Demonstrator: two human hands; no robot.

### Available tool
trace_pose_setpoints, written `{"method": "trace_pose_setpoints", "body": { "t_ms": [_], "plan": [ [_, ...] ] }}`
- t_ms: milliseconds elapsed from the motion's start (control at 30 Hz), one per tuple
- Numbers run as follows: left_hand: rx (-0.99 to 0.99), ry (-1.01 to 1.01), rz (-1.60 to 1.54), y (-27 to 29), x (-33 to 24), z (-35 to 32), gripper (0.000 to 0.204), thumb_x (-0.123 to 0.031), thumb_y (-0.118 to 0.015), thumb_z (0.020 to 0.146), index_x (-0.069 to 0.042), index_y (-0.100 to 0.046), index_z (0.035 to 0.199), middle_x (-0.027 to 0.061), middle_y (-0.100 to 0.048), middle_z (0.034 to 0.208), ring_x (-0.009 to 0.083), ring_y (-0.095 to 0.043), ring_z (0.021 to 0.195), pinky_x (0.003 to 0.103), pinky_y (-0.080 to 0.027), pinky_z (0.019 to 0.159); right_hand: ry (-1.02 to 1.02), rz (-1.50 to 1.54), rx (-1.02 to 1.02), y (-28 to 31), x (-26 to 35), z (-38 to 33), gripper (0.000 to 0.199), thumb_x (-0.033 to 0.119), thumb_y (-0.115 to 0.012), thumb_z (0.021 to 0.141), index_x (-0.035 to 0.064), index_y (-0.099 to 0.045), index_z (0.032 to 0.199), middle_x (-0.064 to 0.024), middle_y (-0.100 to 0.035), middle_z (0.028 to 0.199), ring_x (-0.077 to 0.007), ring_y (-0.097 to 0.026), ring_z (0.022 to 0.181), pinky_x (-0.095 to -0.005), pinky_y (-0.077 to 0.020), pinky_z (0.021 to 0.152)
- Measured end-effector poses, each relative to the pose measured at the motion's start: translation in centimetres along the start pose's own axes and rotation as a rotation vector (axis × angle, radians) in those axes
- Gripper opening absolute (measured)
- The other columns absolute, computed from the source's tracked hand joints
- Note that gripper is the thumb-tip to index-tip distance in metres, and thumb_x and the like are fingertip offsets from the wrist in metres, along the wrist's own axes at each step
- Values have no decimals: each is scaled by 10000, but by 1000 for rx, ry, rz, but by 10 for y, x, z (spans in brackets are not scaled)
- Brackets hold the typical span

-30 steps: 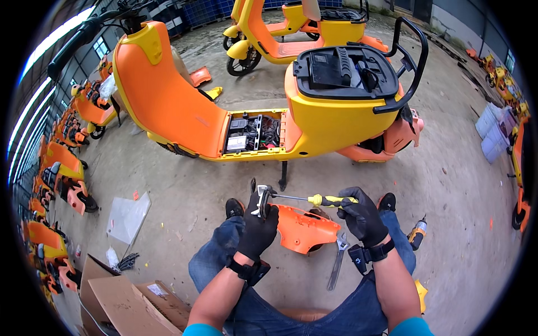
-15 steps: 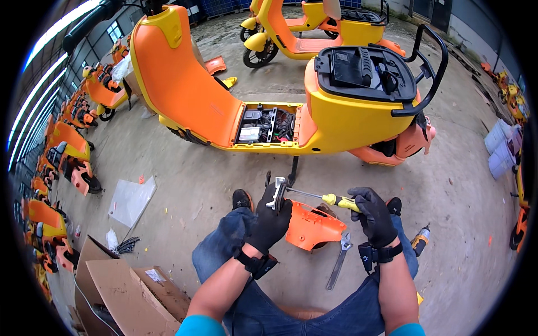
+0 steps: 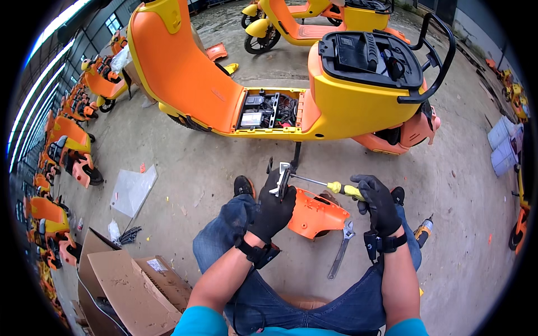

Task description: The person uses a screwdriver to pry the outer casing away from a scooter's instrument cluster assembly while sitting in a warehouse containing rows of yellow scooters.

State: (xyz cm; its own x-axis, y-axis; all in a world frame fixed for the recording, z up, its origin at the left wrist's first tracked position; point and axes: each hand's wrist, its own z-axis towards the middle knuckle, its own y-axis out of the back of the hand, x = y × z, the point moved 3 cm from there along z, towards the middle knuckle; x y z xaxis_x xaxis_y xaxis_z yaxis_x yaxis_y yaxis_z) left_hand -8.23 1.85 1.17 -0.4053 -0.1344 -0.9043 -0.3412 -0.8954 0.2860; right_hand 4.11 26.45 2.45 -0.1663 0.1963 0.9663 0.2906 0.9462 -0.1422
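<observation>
My left hand [image 3: 272,211], black-gloved, is closed around a small white and black bracket-like part [image 3: 281,182] and holds it up over my lap side. In my right hand [image 3: 380,207], also gloved, is a screwdriver [image 3: 338,187] with a yellow handle, gripped near its end by the fingers. Its thin shaft points left, and the tip meets or nearly meets the bracket; the exact contact is too small to tell. Below the shaft, an orange plastic shell [image 3: 316,215] lies on the floor between my feet. An adjustable wrench [image 3: 340,252] rests beside the shell.
Ahead stands a yellow and orange scooter [image 3: 358,115], its floorboard compartment [image 3: 269,112] uncovered, wiring showing. A power drill [image 3: 424,231] lies right of my leg. Cardboard boxes [image 3: 123,285] stand at lower left, near a clear sheet [image 3: 133,190]. More scooters line the left side.
The whole view has shifted slightly, so the scooter appears higher. The right-hand fingers have moved a little on the screwdriver handle. The bracket and screwdriver keep nearly the same places relative to each other.
</observation>
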Motion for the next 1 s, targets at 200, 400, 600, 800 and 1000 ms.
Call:
{"method": "trace_pose_setpoints", "body": {
  "t_ms": [200, 400, 600, 800, 1000],
  "plan": [
    [7, -48, 31, -2, -1, 1, 427, -11, -599, 877, 14, -522, 1296, 164, -655, 1036, 230, -654, 887, 336, -516, 782, 76, 199, -39, 6, -11, 5, 363, 180, -608, 972, 35, -516, 1292, -91, -602, 1122, -142, -634, 893, -258, -532, 806],
    [2, -43, 19, -4, 5, -3, 436, -18, -589, 902, -13, -504, 1329, 8, -546, 871, 91, -519, 769, 265, -446, 707, -192, -35, 141, 14, 3, -2, 360, 327, -514, 1040, 54, -539, 1274, -106, -641, 1033, -129, -631, 856, -265, -530, 702],
    [24, -21, 13, -3, 2, -1, 464, -12, -601, 874, 25, -503, 1326, 179, -647, 1124, 237, -653, 973, 327, -508, 825, 74, 127, 28, 10, -6, 1, 355, 250, -580, 994, 21, -534, 1262, -91, -605, 1111, -118, -622, 867, -249, -537, 732],
    [21, 17, 2, -6, 5, -4, 437, 4, -580, 896, -23, -501, 1325, 25, -563, 961, 102, -538, 830, 269, -461, 748, 87, 106, -74, -1, 4, 0, 361, 312, -549, 1023, 34, -540, 1253, -125, -650, 1087, -165, -649, 878, -254, -553, 724],
    [54, 174, -24, -4, -3, -3, 456, 13, -582, 889, -28, -498, 1334, 56, -578, 1087, 148, -563, 970, 305, -461, 853, 63, -57, 30, 10, 8, -4, 402, 379, -428, 1057, 53, -604, 1213, -89, -650, 869, -90, -585, 613, -200, -469, 540]
  ]
}}
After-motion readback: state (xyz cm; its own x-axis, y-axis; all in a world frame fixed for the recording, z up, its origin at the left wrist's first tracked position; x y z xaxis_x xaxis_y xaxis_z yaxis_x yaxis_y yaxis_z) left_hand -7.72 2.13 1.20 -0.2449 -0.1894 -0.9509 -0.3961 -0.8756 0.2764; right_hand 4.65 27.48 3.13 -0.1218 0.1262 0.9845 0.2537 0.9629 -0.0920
